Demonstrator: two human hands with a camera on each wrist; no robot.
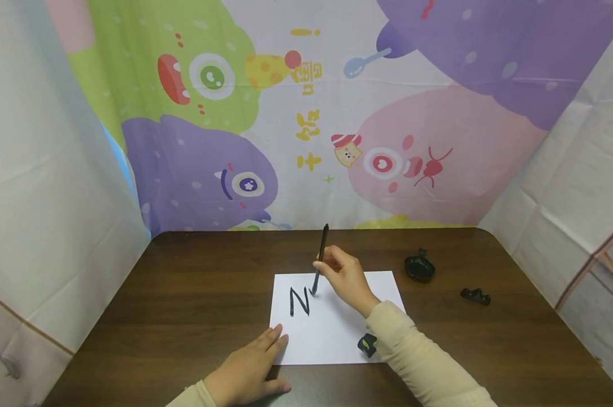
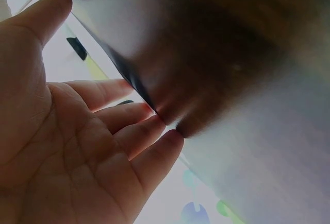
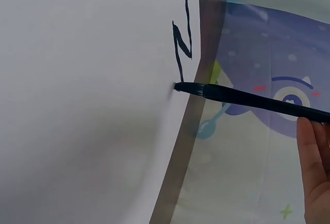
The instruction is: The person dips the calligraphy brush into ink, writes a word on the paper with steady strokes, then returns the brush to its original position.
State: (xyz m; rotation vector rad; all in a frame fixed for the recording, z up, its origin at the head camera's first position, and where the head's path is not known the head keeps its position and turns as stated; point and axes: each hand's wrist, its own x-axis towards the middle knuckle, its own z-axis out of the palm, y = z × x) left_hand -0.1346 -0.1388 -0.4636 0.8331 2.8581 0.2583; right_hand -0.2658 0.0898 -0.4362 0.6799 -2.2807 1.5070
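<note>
My right hand (image 1: 348, 280) pinches a black paintbrush (image 1: 322, 249) by its handle, tilted with the bristles down at the white sheet of paper (image 1: 326, 339). In the right wrist view the dark brush tip (image 3: 191, 88) meets the paper just beside a black painted letter N (image 3: 183, 41). A short dark mark shows under the tip in the head view. My left hand (image 1: 247, 367) lies flat, fingers extended, its fingertips on the paper's lower left edge and its thumb on the table. The left wrist view shows that palm (image 2: 67, 152) from below.
A small black object with a yellow-green mark (image 1: 367, 345) sits on the paper's lower right, partly behind the right sleeve. Right of the paper are a black oval dish (image 1: 420, 267) and a wavy black brush rest (image 1: 475, 295) on the brown table (image 1: 184, 294). A cartoon curtain (image 1: 306, 198) hangs behind.
</note>
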